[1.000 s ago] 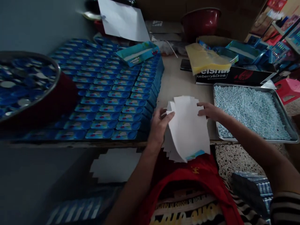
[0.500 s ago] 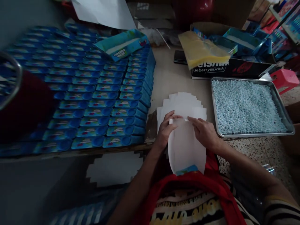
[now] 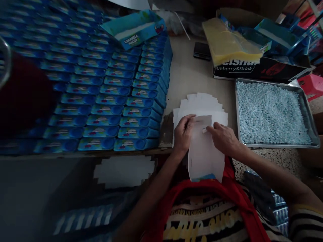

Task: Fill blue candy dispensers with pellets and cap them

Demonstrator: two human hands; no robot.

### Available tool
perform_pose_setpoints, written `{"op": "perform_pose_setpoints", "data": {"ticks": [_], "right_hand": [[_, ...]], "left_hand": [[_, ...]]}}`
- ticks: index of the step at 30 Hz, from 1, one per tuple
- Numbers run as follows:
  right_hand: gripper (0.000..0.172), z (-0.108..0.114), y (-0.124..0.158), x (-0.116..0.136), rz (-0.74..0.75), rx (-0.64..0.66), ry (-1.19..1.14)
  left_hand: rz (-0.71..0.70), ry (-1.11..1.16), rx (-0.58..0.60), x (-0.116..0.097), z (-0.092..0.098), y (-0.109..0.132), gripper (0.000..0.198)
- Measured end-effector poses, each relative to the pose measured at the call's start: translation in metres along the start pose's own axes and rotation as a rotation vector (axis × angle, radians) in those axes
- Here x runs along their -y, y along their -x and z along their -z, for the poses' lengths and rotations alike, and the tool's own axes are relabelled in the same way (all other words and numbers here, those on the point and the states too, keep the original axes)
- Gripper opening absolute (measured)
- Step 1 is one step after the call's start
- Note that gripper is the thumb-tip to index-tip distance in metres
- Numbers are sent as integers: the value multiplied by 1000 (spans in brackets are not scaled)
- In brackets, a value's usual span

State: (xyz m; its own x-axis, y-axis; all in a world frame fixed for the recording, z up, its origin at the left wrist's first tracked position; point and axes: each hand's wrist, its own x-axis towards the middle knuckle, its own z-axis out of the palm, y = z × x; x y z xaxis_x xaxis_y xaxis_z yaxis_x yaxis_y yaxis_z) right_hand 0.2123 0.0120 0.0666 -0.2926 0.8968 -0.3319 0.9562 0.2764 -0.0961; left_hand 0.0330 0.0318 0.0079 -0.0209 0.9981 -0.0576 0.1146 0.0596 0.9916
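A white cardboard box blank [image 3: 205, 154] lies in front of my body, its upper part over a fanned stack of white blanks [image 3: 202, 102]. A strip of blue print shows at its lower end. My left hand [image 3: 184, 132] is closed on the blank's upper left edge, thumb on top. My right hand [image 3: 223, 136] is over the right side with curled fingers, and a small bright white piece [image 3: 204, 130] shows at the tip of its forefinger. Whether that piece is loose or part of the blank, I cannot tell.
Rows of blue printed boxes [image 3: 138, 131] fill the table's left side, with an open blue tray box [image 3: 136, 30] on top. At right are a metal tray [image 3: 237, 111] of pale blue pellets, a black carton [image 3: 252, 70] and yellow sheets [image 3: 229, 43]. A dark pot-like object [image 3: 25, 94] stands left.
Both hands were together at the blank's raised top edge; now that end lies flatter. My right hand has drawn back rightward, and a small white piece shows at its fingertip. The view has shifted.
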Motion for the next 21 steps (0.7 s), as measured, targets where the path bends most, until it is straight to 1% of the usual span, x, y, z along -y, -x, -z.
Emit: {"op": "perform_pose_setpoints", "data": {"ticks": [3,5,7,10,12,15,17,18,19,21], "right_hand": [[34,-5,-6,-6,-80,-14,-100],[32,-9,-11,-7,-140,-64,-159],[31,-16,-13,-6,-204,-135,-227],[40,-22,-5,-6,-235,-226,-352],[45,-20,3,-11,-184,-219,-366],[38,-7,6,-26,10,-93,-267],[33,5,-4,-36,109,-11,-230],[31,11,-12,-40,126,8,-230],[29,16,-21,-42,120,14,-234],[24,24,-41,-41,103,23,-219]], "left_hand": [[-9,-56,36,-3,-3,-5,34],[-20,-91,9,-5,-5,-5,31],[-8,-84,-11,-6,-7,-4,31],[39,-62,12,-9,-6,-2,32],[68,-89,37,-10,-5,-3,29],[48,-159,76,-9,-4,-6,17],[3,-209,112,-6,-5,-9,5],[-13,-234,130,-5,-6,-11,10],[-23,-261,143,-4,-7,-13,20],[-33,-310,160,-2,-9,-15,35]]}}
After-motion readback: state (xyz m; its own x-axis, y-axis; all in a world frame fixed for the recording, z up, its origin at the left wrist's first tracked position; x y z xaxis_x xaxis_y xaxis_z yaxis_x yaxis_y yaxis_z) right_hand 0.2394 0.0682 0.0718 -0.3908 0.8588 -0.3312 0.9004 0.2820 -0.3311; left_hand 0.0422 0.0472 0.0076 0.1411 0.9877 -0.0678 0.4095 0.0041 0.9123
